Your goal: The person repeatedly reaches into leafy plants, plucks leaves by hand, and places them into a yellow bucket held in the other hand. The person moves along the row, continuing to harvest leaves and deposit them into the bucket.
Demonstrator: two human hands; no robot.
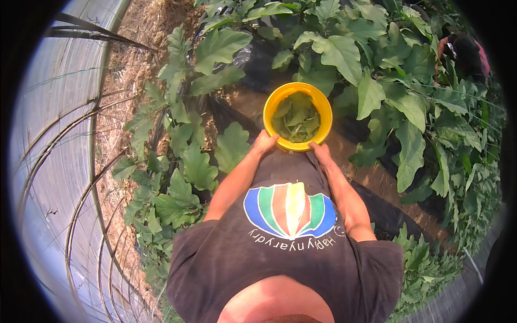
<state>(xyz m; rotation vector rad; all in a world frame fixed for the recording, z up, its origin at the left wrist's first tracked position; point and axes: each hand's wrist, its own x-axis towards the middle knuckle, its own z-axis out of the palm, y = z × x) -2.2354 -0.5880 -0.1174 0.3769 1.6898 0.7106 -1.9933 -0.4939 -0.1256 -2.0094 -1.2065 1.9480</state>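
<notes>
A round yellow plastic bucket [326, 117] is held out in front of my body, its mouth facing up. Large green leaves [297, 117] lie inside it, covering whatever is at the bottom. My left hand [265, 142] grips the near left side of the rim. On the near right side, my right hand [321, 152] has its thumb over the rim, and its fingers are mostly hidden under the bucket's edge. Both forearms are stretched forward from my dark T-shirt, which bears a coloured print and writing.
Leafy plants, apparently eggplants, line the left [198, 165] and right [408, 105] of a soil path [351, 165] with black plastic sheeting [375, 202]. Greenhouse film [60, 105] with curved ribs [70, 226] borders dry straw [121, 80]. Another person [464, 54] is among the plants at upper right.
</notes>
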